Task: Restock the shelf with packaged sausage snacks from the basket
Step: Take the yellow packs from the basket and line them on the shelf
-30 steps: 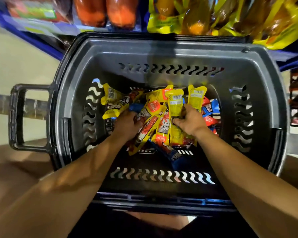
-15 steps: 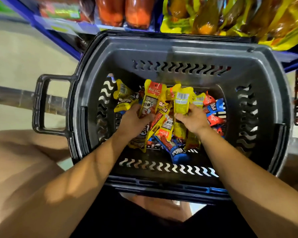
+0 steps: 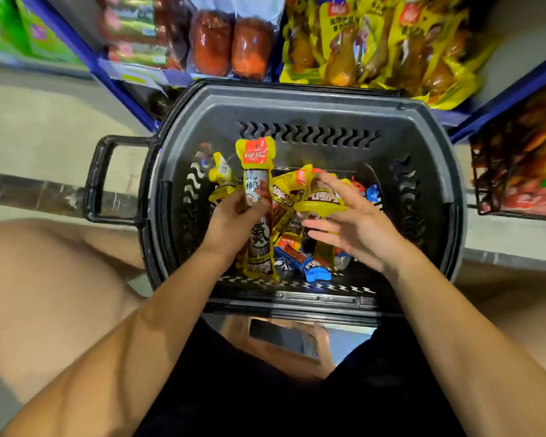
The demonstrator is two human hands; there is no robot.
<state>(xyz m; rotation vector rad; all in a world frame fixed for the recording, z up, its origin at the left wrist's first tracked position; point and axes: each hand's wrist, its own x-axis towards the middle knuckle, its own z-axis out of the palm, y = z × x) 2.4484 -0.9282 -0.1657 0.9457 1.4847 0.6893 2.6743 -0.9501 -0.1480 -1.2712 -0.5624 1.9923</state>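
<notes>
Far left, basket handle [image 3: 96, 181] sticks out over open floor, nothing beside it. Grey basket [image 3: 297, 102] sits w/ its far rim right under the blue shelf edge [image 3: 130, 70]. Left hand [image 3: 234, 222] grips a long yellow sausage pack [image 3: 255, 184] upright, fingers curled round its middle, top end lifted above the pile but below the rim. Loose snack packs [image 3: 300, 216] heap mid-basket; bare wall space around them. Right hand [image 3: 356, 228], fingers spread, holds nothing, hovering over the pile's right side, near a blue pack [image 3: 372, 193]. Shelf above shows yellow drumstick packs [image 3: 375, 48].
</notes>
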